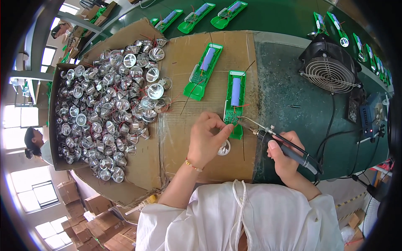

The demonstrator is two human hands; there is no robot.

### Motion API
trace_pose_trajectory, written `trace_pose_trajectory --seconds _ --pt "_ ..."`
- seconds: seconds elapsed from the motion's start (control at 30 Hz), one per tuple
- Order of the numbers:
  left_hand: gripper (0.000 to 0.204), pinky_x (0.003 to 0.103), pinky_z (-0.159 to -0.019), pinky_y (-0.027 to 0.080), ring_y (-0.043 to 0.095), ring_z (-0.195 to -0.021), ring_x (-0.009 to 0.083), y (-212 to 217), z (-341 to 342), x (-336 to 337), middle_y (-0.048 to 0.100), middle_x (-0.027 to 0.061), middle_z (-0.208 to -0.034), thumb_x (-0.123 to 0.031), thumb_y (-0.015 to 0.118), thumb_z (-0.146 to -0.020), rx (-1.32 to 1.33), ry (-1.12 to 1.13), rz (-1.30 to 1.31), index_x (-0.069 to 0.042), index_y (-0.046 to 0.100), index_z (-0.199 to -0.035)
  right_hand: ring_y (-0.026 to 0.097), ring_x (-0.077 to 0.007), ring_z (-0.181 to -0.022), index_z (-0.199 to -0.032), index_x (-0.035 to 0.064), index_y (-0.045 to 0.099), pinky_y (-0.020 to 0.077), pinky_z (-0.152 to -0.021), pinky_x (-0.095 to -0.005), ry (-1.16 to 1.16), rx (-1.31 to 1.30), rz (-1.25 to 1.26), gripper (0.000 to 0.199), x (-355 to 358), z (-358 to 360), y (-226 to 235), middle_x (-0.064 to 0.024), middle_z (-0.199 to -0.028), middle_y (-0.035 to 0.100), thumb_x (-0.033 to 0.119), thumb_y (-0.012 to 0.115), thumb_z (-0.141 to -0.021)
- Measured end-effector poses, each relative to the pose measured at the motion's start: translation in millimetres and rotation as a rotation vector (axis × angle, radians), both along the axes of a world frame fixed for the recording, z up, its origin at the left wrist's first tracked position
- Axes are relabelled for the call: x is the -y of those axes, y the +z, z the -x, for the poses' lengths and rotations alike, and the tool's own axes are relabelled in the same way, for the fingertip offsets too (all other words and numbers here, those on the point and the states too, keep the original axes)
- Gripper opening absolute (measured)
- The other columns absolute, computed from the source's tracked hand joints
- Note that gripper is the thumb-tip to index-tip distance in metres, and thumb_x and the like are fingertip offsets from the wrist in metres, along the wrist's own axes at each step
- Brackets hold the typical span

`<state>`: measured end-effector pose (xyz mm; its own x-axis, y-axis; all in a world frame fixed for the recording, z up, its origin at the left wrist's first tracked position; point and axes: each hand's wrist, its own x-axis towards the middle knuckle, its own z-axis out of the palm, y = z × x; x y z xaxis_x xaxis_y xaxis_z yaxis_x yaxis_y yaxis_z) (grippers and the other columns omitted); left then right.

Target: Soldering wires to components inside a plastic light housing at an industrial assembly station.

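Note:
My right hand point(287, 157) grips a black soldering iron point(291, 152) with a thin metal feed tube along it. Its tip reaches the circuit board point(233, 117) in a green plastic housing point(237, 133), which also carries a purple cylindrical battery point(235, 92) and thin wires. At the board's left edge, my left hand point(206, 137) has thumb and index finger pinched together; what they hold is too small to make out. Partly hidden behind this hand is a shiny lamp reflector point(225, 148). A second green housing point(198, 83) with a battery lies up and to the left.
A cardboard box point(53, 121) heaped with reflectors stands at left. Cardboard point(180, 54) covers the middle of the green table point(278, 79). At right are a black fan point(328, 69), a blue soldering station point(368, 119) and cables. More housings point(228, 14) line the far side; people are at left.

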<state>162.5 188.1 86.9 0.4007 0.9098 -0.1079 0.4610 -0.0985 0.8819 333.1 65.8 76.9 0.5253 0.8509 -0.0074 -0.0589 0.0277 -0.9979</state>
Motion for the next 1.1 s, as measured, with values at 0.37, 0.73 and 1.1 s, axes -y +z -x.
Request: trace_pose_trajectory --seconds 0.37,0.73,1.1 --pt "0.014 0.029 -0.065 0.044 0.055 -0.073 0.0186 -5 0 -1 0.056 0.0079 -0.082 -0.013 0.071 -0.072 -0.009 0.023 0.007 -0.001 0.064 -0.070 0.053 -0.0073 -0.053 -0.083 0.0004 0.052 0.0432 -0.048 -0.0212 -0.034 -0.059 0.000 0.018 4 -1 3 -0.0054 -0.065 0.057 0.009 0.066 -0.079" --pt "0.013 0.029 -0.064 0.044 0.056 -0.073 0.0175 -1 -1 -3 0.058 0.0073 -0.080 -0.013 0.071 -0.072 -0.043 -0.010 -0.041 -0.002 0.064 -0.071 0.054 -0.0087 -0.052 -0.084 -0.0001 0.049 0.0439 -0.047 -0.0217 -0.046 -0.024 -0.041 0.018 8 -10 0 -0.0070 -0.064 0.057 0.009 0.065 -0.080" --pt "0.016 0.039 -0.052 0.047 0.058 -0.054 0.0315 28 -51 -57 0.058 0.0130 -0.058 -0.019 0.059 -0.073 -0.338 -0.256 -0.222 -0.006 0.062 -0.064 0.052 -0.0103 -0.052 -0.086 0.0007 0.047 0.0436 -0.047 -0.0227 -0.150 0.109 0.007 0.015 15 -51 -19 -0.0073 -0.067 0.053 0.004 0.060 -0.081"
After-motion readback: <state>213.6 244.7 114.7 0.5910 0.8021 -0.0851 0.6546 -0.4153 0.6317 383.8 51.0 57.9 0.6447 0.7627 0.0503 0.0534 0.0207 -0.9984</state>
